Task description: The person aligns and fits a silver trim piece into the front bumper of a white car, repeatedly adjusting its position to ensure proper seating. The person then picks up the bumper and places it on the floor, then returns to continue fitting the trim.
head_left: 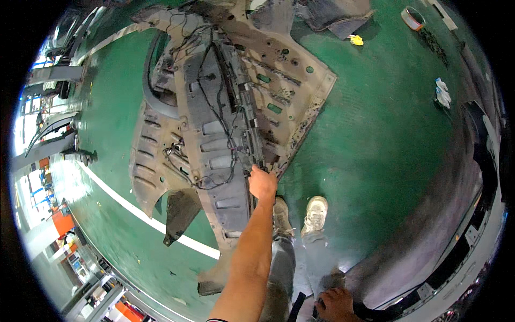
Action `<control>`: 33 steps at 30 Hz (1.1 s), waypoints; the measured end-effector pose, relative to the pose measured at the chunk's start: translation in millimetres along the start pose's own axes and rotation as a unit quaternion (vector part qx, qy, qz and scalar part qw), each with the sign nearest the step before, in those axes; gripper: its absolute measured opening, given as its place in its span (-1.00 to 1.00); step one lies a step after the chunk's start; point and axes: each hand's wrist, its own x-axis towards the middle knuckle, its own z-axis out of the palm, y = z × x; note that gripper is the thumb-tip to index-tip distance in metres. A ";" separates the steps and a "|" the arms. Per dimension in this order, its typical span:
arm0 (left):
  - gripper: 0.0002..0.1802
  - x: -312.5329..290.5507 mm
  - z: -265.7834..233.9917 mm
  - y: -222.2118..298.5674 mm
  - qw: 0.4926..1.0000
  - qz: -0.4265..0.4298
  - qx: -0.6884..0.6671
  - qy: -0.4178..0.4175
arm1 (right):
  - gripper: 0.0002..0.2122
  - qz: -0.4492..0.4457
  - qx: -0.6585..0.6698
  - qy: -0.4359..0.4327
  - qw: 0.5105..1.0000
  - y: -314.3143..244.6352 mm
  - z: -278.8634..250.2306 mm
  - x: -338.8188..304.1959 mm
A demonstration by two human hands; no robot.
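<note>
My left hand [263, 184] is closed on the dark edge strip of a long grey car body panel [206, 129]. Slots run along this panel, and a black wiring harness [214, 104] trails loosely over it. Beneath and beside it spread dirt-covered tan undertray panels [308, 94] with several holes. My right hand [335, 305] is low at the bottom edge, in shadow, its fingers curled at the end of a large dark bumper cover [472, 236]. What lies under those fingers is partly hidden.
My shoes [314, 214] stand on the green floor [370, 139], right of the panels. White gloves [442, 93], a tape roll [412, 19] and a small yellow thing [355, 39] lie farther off. A white line [129, 206] crosses the floor; grey lift arms [53, 75] stand at left.
</note>
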 end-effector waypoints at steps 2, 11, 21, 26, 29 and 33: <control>-0.42 2.9 2.8 -1.5 1.000 -0.008 0.007 0.002 | -0.83 0.085 0.246 0.053 0.964 32.2 61.4 -18.8; -0.61 9.1 -48.1 -67.1 0.999 -0.021 -0.035 0.015 | -0.85 -0.055 -0.024 0.065 0.996 -18.1 -23.6 16.2; -0.67 -23.3 -236.8 -130.6 0.915 -0.046 -0.401 0.002 | -0.81 -0.082 -0.017 0.074 0.994 -6.1 -0.4 12.8; -0.69 -58.2 -314.2 -122.5 0.921 -0.057 -0.384 0.040 | -0.80 -0.087 -0.029 0.067 0.994 -6.4 -2.6 12.7; -0.69 -66.3 -350.3 -154.2 0.920 -0.047 -0.389 -0.011 | -0.79 -0.077 -0.039 0.039 0.995 -9.7 -5.0 16.8; -0.73 -79.8 -371.6 -171.0 0.891 -0.047 -0.449 -0.036 | -0.78 -0.063 -0.040 0.035 0.997 -13.3 -2.3 20.3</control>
